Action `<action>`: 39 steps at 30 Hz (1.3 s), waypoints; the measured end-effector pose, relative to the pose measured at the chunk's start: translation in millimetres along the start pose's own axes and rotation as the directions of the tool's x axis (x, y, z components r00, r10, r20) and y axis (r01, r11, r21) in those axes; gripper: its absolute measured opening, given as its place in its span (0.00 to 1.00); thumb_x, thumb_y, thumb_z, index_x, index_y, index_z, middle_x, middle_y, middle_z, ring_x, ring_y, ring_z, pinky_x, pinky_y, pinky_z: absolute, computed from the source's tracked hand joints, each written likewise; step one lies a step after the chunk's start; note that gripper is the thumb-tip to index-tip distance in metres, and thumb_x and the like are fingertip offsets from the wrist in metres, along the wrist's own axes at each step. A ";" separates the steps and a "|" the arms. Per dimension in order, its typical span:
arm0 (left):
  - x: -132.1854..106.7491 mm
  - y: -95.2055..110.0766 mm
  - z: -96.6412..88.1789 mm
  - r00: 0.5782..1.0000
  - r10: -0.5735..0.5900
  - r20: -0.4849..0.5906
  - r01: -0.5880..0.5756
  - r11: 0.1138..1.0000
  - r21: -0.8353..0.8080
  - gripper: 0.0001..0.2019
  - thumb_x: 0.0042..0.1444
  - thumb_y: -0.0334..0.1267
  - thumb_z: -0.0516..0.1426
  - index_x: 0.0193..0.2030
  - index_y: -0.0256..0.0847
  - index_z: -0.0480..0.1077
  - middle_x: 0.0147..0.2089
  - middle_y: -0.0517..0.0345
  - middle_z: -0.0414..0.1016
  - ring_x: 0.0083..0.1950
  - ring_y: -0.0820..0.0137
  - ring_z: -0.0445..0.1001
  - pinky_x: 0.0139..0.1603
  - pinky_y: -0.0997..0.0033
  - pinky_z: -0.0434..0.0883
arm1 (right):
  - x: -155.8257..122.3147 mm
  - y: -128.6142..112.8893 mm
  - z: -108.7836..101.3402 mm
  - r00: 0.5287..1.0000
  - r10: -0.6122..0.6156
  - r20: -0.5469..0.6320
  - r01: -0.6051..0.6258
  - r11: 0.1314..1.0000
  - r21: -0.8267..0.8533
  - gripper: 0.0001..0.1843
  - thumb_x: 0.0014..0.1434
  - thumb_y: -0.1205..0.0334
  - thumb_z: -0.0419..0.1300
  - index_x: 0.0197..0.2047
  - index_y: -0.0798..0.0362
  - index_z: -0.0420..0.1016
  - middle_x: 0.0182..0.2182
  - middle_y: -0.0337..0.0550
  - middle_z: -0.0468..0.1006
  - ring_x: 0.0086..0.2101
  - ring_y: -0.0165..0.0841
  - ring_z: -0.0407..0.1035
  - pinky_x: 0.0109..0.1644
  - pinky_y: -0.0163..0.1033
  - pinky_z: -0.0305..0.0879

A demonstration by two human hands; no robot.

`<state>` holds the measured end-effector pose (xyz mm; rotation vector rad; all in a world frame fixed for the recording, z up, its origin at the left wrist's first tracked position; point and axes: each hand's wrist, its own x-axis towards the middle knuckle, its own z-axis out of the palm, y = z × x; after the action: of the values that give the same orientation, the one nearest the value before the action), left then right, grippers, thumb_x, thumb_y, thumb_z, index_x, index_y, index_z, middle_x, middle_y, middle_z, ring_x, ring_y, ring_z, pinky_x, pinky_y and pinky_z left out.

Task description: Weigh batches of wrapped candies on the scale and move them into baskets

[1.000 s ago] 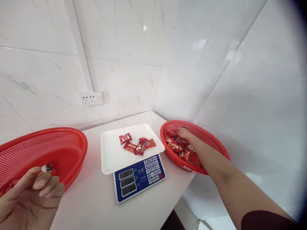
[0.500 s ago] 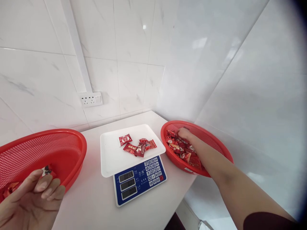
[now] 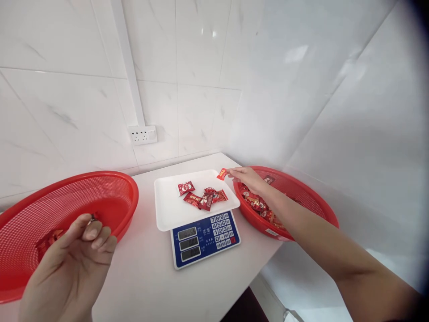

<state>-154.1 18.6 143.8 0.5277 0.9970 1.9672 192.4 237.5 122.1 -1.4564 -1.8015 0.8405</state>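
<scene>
My right hand (image 3: 247, 178) pinches a small red wrapped candy (image 3: 221, 174) by one end, at the right back edge of the scale's white tray (image 3: 170, 214). On that tray lie several red wrapped candies (image 3: 205, 200), one apart from a loose cluster. Below the tray shows the scale's blue keypad panel (image 3: 207, 239); its digits are hard to read. My left hand (image 3: 80, 255) is raised palm up in front of the left basket, thumb pressed to curled fingers on a small dark-and-red wrapped candy (image 3: 94, 218), mostly hidden by the fingers.
A red mesh basket (image 3: 330, 214) of wrapped candies stands on the right, under my right forearm. Another red basket (image 3: 131, 197) at left holds a few red packets (image 3: 50, 241). The white table (image 3: 140, 277) meets a tiled wall with a socket (image 3: 143, 135).
My right hand has come up out of the right basket and moved left to the tray, now with a red candy. My left hand stays closed; the view has shifted slightly.
</scene>
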 end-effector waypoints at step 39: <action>11.3 -30.9 -7.2 0.971 -0.091 0.220 -0.238 -0.356 0.904 0.26 0.58 0.54 0.43 0.60 0.45 0.55 0.57 0.43 0.66 0.53 0.48 0.68 0.37 0.53 0.70 | -164.2 103.4 102.3 0.885 0.175 -0.432 -0.015 0.938 0.347 0.18 0.57 0.47 0.53 0.42 0.52 0.66 0.24 0.35 0.66 0.24 0.28 0.62 0.28 0.35 0.62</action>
<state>-149.8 34.7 114.6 1.7341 2.4689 0.3619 192.1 86.5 -36.9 -1.3831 -1.1769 0.7314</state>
